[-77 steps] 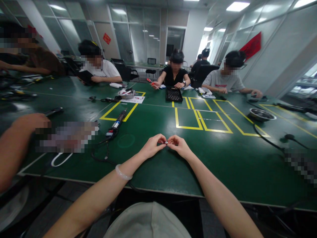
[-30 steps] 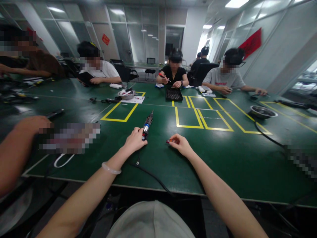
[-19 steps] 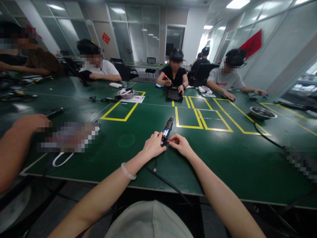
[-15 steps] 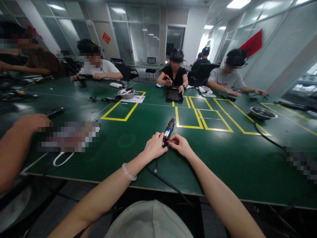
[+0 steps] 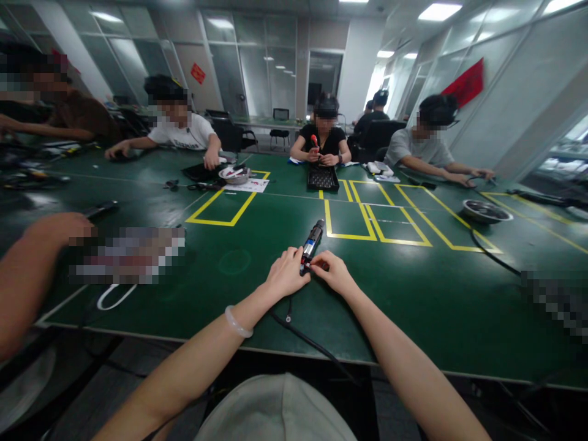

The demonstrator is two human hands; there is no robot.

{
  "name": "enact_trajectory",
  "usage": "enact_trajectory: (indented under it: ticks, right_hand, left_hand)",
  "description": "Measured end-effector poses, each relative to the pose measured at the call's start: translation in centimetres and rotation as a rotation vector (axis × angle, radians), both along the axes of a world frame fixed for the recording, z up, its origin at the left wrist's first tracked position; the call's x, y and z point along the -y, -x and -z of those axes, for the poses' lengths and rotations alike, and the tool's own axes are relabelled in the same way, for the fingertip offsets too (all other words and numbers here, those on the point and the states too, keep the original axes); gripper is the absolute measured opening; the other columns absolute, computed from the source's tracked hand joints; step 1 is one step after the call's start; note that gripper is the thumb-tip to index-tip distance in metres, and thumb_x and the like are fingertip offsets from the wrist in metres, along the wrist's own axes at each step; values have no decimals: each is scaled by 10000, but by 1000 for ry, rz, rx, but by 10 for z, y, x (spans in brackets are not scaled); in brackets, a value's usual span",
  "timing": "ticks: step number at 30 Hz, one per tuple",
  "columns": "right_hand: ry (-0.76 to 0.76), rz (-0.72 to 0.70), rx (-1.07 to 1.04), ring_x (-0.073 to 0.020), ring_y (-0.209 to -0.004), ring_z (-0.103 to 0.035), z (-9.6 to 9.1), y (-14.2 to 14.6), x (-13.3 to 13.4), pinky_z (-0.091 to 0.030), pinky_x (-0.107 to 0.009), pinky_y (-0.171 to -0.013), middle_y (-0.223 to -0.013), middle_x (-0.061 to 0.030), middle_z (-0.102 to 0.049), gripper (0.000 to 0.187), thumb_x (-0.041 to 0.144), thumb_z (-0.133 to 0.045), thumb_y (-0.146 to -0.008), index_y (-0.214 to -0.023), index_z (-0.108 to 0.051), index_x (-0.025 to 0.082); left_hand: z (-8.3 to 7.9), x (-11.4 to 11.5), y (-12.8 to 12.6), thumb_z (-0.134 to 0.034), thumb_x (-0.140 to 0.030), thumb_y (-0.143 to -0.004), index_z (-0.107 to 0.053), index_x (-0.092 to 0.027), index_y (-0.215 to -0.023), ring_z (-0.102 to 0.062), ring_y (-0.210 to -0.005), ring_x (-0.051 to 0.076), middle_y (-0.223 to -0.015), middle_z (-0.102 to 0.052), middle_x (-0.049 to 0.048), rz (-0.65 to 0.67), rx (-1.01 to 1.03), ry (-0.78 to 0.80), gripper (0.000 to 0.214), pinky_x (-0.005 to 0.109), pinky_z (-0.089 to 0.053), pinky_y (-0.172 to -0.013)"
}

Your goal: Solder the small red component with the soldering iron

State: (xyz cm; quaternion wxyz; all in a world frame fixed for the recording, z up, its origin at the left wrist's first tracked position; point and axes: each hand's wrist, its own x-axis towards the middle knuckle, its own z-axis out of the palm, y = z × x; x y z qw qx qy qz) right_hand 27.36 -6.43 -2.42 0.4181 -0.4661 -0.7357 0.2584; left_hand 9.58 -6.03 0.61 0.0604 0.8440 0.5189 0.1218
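Note:
A slim dark tool (image 5: 312,242) with a bare silver and blue section, seemingly an opened corded power tool, lies on the green table, its narrow tip pointing away from me. My left hand (image 5: 289,271) is closed on the left side of its near end. From the right, my right hand (image 5: 332,269) pinches at that same end, where small red parts show; what its fingertips grip is too small to tell. Out from below my left hand runs a black cord (image 5: 316,344) to the table's front edge, beside a short lead with a ring end (image 5: 288,318).
Yellow tape rectangles (image 5: 351,236) mark the green table (image 5: 229,312). A metal bowl (image 5: 487,210) stands right, another bowl (image 5: 235,174) far left. At left, a neighbour's hand (image 5: 62,228) is near a blurred-out packet (image 5: 133,254). Across sits a person with a black tray (image 5: 323,179).
My hands and the tool stay nearly in place. The orange bit at my right fingertips no longer shows. Across the table, the person in white has spread their arms and set a dark object down.

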Motion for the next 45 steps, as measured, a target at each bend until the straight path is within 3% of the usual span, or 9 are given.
enact_trajectory:
  ticks: [6, 12, 26, 32, 39, 45]
  right_hand:
    - [40, 47, -21, -171, -692, -596, -1, -1, 1, -444, -286, -667, -793, -30, -692, 126, 264, -582, -836, -841, -689, 198]
    - [62, 44, -123, -168, -728, -618, -4, -2, 3, -465, -289, -707, -865, -30, -704, 179, 287, -541, -858, -948, -664, 193]
    - [44, 66, -39, -166, -694, -591, 0, -8, -1, -441, -279, -676, -801, -30, -681, 178, 292, -525, -858, -881, -655, 172]
    - [66, 67, -39, -169, -711, -617, 1, -10, -1, -453, -280, -705, -802, -34, -697, 191, 294, -523, -861, -901, -657, 164]
    - [71, 71, -40, -167, -705, -619, 2, -12, -2, -450, -274, -691, -781, -28, -699, 194, 298, -518, -868, -901, -662, 172]
    - [78, 65, -51, -166, -701, -621, 3, -13, -1, -452, -273, -692, -777, -29, -700, 193, 290, -525, -862, -900, -670, 169]
  left_hand:
    - [0, -2, -2, -501, -545, -853, -467, -179, -1270, -529, -1057, 314, -1138, -530, 162, -4, -18, -72, 556, 414, -457, -837]
    - [1, -2, -4, -473, -505, -885, -429, -188, -1335, -535, -1060, 295, -1162, -526, 152, -24, -41, -84, 552, 387, -454, -838]
    - [0, -2, -2, -493, -499, -880, -377, -204, -1394, -540, -1024, 279, -1142, -533, 134, -31, -71, -89, 604, 373, -443, -826]
    - [-3, -3, 3, -511, -495, -874, -426, -211, -1346, -538, -1031, 265, -1159, -537, 121, -36, -94, -80, 558, 350, -437, -821]
    - [-5, -15, 25, -487, -515, -877, -439, -204, -1359, -542, -1043, 279, -1212, -536, 135, -61, -120, -56, 576, 360, -434, -826]
    - [-4, -34, 72, -406, -576, -881, -401, -197, -1415, -534, -1092, 300, -1283, -509, 149, -156, -157, -4, 654, 375, -438, -853]
